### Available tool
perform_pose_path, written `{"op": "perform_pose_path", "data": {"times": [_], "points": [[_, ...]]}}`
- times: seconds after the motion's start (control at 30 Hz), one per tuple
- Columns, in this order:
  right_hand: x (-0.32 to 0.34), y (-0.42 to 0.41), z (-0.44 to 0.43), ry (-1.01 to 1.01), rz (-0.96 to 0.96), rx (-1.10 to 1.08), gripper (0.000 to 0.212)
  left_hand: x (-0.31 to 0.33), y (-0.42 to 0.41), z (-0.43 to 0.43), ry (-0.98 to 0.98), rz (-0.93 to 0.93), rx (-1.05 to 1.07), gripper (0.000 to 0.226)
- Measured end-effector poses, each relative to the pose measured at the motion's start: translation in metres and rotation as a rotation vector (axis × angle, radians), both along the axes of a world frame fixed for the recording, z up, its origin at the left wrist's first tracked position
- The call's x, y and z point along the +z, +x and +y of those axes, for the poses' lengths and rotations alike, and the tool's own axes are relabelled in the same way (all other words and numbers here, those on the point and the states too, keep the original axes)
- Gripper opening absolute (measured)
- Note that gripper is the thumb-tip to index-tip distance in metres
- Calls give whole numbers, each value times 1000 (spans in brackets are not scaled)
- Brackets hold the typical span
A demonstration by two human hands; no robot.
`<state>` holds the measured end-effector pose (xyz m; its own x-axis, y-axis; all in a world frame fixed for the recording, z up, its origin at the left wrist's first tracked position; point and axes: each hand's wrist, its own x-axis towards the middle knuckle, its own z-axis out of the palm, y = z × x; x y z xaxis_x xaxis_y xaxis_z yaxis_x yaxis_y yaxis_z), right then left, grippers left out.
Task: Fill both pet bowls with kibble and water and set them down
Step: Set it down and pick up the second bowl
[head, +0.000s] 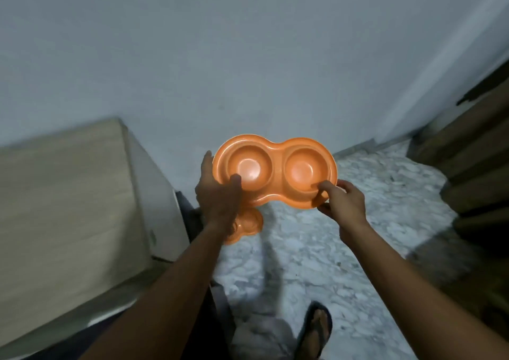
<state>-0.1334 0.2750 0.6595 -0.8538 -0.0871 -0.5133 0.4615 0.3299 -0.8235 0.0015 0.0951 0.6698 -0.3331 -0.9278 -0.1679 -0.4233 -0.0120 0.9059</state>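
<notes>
An orange double pet bowl point(275, 150) hangs in the air in front of me, above the floor, with both of its round cups empty. My left hand point(217, 194) grips its left end, thumb over the rim of the left cup. My right hand point(344, 202) pinches its near right edge. A second orange double bowl point(248, 226) lies on the floor below, mostly hidden behind my left wrist.
A pale wooden cabinet point(68, 194) stands at the left, close to my left arm. Dark wooden furniture point(473, 161) fills the right side. A plain wall point(248, 56) rises ahead. The marbled floor point(316, 263) lies below, with my sandalled foot point(316, 329) on it.
</notes>
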Motion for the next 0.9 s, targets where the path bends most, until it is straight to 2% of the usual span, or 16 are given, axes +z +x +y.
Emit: {"op": "perform_pose_path", "data": {"times": [0.1, 0.2, 0.3, 0.37, 0.4, 0.5, 0.53, 0.73, 0.9], "points": [[64, 59, 0, -33, 29, 6, 47, 62, 55, -3, -22, 54, -1, 71], [105, 111, -9, -66, 78, 29, 46, 104, 114, -17, -36, 16, -29, 71], [135, 171, -34, -123, 112, 130, 48, 139, 187, -35, -62, -11, 49, 77], [143, 208, -53, -167, 110, 206, 48, 158, 233, -42, -70, -17, 175, 76], [147, 229, -63, -190, 105, 238, 47, 168, 259, -45, -84, -8, 228, 67], [152, 293, -88, -216, 93, 328, 51, 185, 335, -53, -123, 55, 311, 15], [152, 314, -96, -218, 85, 348, 53, 191, 360, -56, -108, 53, 329, 9], [155, 426, -144, -181, 107, 469, 55, 211, 489, -92, -49, 25, 363, 16], [152, 502, -215, -142, 164, 584, 54, 202, 581, -159, -19, -15, 370, 11]]}}
